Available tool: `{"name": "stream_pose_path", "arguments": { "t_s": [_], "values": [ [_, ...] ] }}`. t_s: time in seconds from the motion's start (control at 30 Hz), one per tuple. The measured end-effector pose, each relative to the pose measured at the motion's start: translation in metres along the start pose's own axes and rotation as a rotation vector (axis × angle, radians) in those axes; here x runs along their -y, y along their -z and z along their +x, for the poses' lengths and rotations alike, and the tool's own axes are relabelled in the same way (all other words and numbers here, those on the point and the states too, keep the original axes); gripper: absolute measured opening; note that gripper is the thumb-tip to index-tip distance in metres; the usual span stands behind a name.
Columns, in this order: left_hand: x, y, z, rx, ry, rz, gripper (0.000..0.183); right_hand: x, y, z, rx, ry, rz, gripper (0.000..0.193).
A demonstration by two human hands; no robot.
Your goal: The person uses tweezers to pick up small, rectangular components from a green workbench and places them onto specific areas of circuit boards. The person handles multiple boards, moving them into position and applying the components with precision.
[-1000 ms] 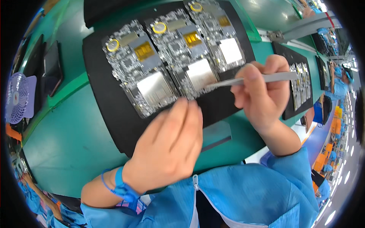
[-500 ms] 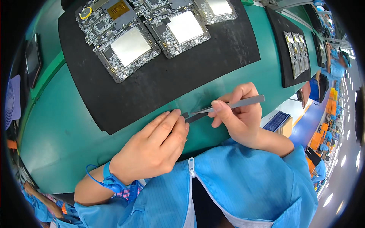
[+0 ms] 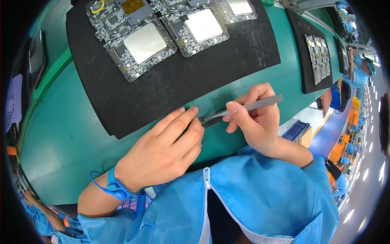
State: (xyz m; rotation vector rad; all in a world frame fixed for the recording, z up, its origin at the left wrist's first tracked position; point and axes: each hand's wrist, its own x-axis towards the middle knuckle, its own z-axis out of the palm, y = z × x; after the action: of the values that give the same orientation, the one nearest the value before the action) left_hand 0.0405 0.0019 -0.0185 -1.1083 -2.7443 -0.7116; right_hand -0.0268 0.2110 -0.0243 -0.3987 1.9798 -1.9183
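Note:
My right hand (image 3: 260, 118) pinches a pair of metal tweezers (image 3: 264, 102) between thumb and fingers. Their points reach left to a small dark piece (image 3: 201, 119) at my left fingertips. My left hand (image 3: 164, 148) is closed, thumb and fingers pinching a thin dark strip (image 3: 213, 122) that runs right below the tweezers; what lies under the fingers is hidden. Both hands are just off the near edge of a black mat (image 3: 170, 89). Farther back on that mat lie circuit boards (image 3: 140, 51) with silver shield plates.
The green table (image 3: 61, 154) carries a second black mat (image 3: 298, 53) with more boards (image 3: 319, 61) at the right. A dark flat device (image 3: 36, 59) is at the far left. A blue tray (image 3: 295, 130) sits right of my right arm. A blue wrist strap (image 3: 115, 187) circles my left wrist.
The tweezer points have come closer to the left fingertips and now meet the small dark piece. My left hand has shifted slightly up and right. The view has moved a little.

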Motion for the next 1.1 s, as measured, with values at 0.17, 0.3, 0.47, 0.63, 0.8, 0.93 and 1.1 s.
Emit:
{"name": "stream_pose_path", "arguments": {
  "t_s": [0.17,0.3,0.47,0.63,0.8,0.93,1.1],
  "values": [
    [0.001,0.002,0.000,0.024,-0.013,0.006,0.026,0.003,-0.001,0.001,-0.006,-0.022,0.011,0.026],
    [0.001,0.001,0.000,0.009,-0.009,-0.005,0.026,0.001,-0.002,0.001,-0.021,-0.035,0.070,0.025],
    [0.001,-0.001,-0.003,-0.004,-0.008,0.006,0.026,0.005,0.002,0.002,-0.020,-0.083,0.178,0.025],
    [-0.001,0.014,-0.003,-0.098,-0.004,0.062,0.027,0.020,0.006,0.035,0.020,-0.010,0.305,0.023],
    [0.028,0.046,0.004,-0.453,0.245,0.264,0.034,0.050,-0.022,0.110,0.055,0.131,0.205,0.025],
    [0.051,0.043,0.005,-0.474,0.318,0.413,0.032,0.055,-0.047,0.142,0.116,0.068,0.157,0.021],
    [0.058,0.032,-0.003,-0.459,0.271,0.509,0.031,0.051,-0.061,0.145,0.154,0.050,0.092,0.028]
  ]
}}
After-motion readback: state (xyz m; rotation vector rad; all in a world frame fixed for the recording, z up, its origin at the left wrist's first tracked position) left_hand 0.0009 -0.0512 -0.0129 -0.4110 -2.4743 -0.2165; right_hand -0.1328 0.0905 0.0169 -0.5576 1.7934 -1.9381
